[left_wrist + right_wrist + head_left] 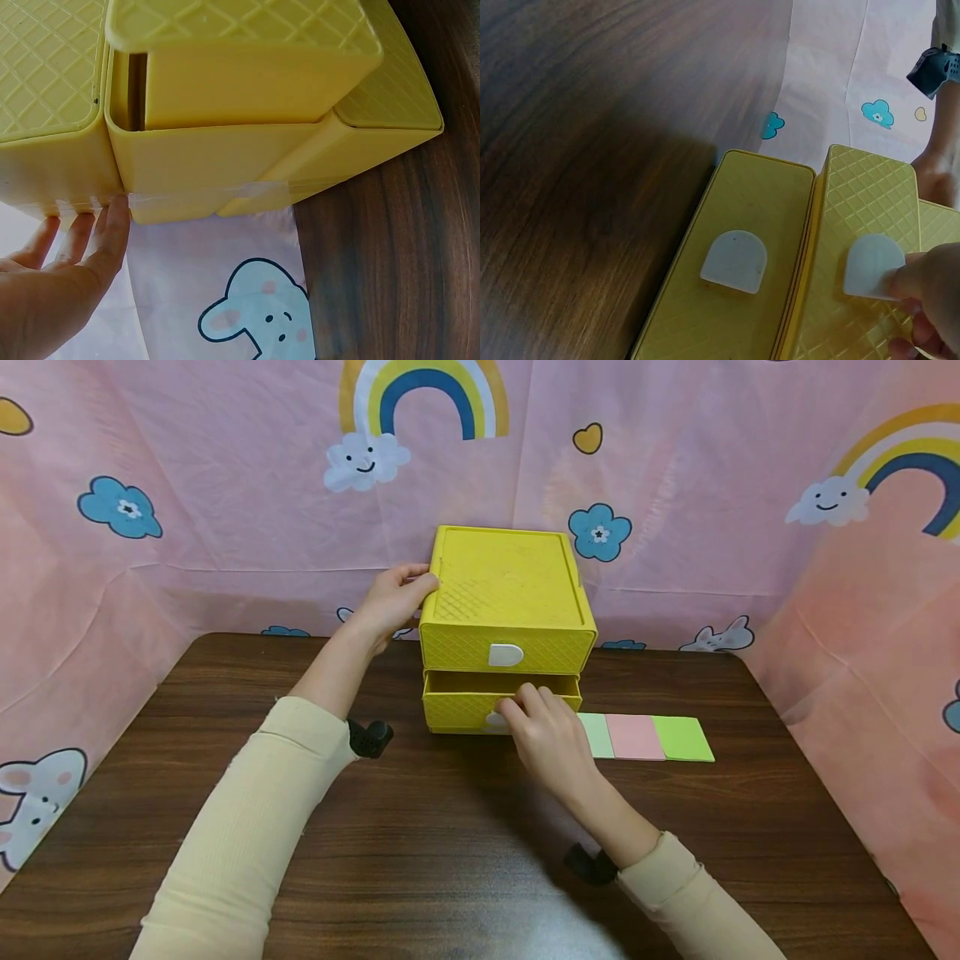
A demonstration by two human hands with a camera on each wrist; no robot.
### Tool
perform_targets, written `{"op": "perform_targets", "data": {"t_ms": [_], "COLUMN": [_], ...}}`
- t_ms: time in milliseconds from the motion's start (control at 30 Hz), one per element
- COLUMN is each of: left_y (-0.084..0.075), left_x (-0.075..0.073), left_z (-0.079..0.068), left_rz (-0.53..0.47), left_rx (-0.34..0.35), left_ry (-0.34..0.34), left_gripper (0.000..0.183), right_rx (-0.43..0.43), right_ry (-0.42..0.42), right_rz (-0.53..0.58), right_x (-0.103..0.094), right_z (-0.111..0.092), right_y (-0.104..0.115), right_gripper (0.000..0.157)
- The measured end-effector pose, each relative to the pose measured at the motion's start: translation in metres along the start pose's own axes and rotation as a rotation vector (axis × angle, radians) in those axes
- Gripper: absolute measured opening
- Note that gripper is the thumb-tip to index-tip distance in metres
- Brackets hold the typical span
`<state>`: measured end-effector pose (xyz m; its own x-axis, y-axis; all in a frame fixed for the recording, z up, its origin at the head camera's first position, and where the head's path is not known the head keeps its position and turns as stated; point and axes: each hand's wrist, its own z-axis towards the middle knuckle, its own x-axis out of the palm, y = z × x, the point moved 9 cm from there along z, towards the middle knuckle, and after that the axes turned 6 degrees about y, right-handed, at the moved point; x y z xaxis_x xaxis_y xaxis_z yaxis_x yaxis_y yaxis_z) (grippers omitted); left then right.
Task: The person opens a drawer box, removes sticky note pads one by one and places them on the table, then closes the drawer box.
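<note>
Right hand pinching the white handle of a drawer, forearm slanting inward; left hand, fingers extended, touching the yellow cabinet.

No text, label, brand, number or sign readable in any view

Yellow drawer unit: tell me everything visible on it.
The yellow drawer unit looks like plastic: three stacked tiers, crosshatched fronts, white rounded tab handles. It stands upright on the dark wood-grain table. The middle drawer is partly out, any contents hidden; the others look closed. What looks like clear tape runs along one side. The left hand touches that side; the right hand pinches the middle drawer's handle.
</note>
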<state>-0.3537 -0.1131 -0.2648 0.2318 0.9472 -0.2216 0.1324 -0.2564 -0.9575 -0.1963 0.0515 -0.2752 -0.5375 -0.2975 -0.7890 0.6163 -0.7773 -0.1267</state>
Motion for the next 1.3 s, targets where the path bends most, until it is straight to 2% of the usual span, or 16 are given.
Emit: {"op": "perform_targets", "data": {"t_ms": [233, 567, 1300], "left_y": [0.001, 0.001, 0.001], "left_x": [0.000, -0.001, 0.000], "left_z": [0.000, 0.000, 0.000], "left_rz": [0.012, 0.012, 0.000], "left_rx": [0.004, 0.005, 0.012], "left_ry": [0.002, -0.003, -0.012], "left_gripper": [0.054, 0.053, 0.053], "right_rx": [0.004, 0.000, 0.021], "right_ry": [-0.023, -0.049, -0.070], "right_rz": [0.007, 0.037, 0.036], "right_x": [0.003, 0.009, 0.017], "right_z": [0.004, 0.008, 0.013], "right_y": [-0.004, -0.012, -0.021], "right_gripper": [0.015, 0.009, 0.010]}}
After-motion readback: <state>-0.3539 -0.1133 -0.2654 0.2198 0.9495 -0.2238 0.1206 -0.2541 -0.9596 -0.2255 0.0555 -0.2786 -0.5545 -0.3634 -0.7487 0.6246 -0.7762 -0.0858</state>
